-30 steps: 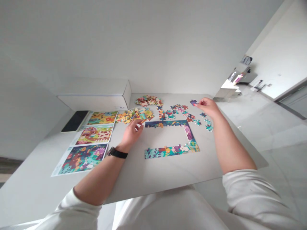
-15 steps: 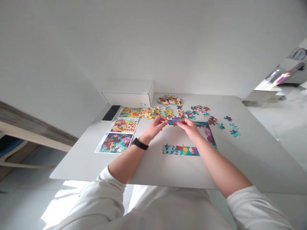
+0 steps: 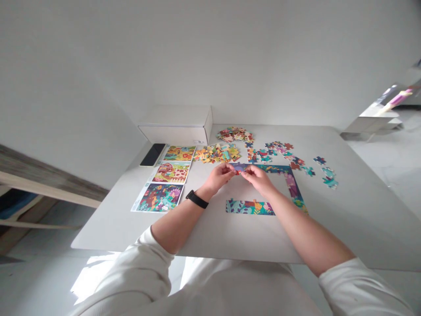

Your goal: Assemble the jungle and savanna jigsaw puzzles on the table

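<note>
Both my hands meet over the middle of the white table (image 3: 345, 228), pinching a small purple puzzle piece (image 3: 239, 167) between them. My left hand (image 3: 221, 175), with a black watch on the wrist, grips its left side. My right hand (image 3: 257, 177) grips its right side. The piece is held at the top left end of a partly built puzzle border (image 3: 292, 186), whose bottom strip (image 3: 248, 206) lies just below my hands. My right forearm covers part of that border.
Loose piece piles lie behind my hands: yellow-orange ones (image 3: 217, 153), a reddish heap (image 3: 235, 134), and blue-red ones (image 3: 276, 151) scattered to the right. Three picture cards (image 3: 166, 177) lie at left, a black phone (image 3: 153, 154) beyond them, a white box (image 3: 176, 125) at the back.
My right hand carried the purple piece from the far right of the table to the centre. My left hand rose to meet it. Both now pinch the piece together; the view shifted right.
</note>
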Tool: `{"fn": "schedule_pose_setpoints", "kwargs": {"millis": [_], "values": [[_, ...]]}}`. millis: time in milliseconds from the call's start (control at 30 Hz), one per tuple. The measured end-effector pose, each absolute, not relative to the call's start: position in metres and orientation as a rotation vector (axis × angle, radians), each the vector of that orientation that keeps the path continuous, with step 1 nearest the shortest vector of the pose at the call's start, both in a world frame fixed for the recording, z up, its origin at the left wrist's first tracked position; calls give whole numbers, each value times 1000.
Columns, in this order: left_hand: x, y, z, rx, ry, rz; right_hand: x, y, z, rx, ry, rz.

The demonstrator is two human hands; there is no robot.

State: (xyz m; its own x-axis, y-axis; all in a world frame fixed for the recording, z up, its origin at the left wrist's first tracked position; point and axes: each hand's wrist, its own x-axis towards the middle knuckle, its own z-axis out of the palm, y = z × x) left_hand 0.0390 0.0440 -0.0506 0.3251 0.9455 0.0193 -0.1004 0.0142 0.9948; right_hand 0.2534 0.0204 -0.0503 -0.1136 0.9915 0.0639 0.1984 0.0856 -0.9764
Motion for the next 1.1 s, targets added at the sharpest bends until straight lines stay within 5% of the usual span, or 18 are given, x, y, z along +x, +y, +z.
{"fn": "schedule_pose_setpoints", "kwargs": {"millis": [533,867,1100], "values": [[34,41,-45,1289,938,1061,259,10,-45,-1023,-1933,246],[31,43,-46,1405,934,1001,258,13,-47,-1042,-1995,181],[17,38,-38,2065,1048,1110,258,14,-50,-1048,-1989,238]]}}
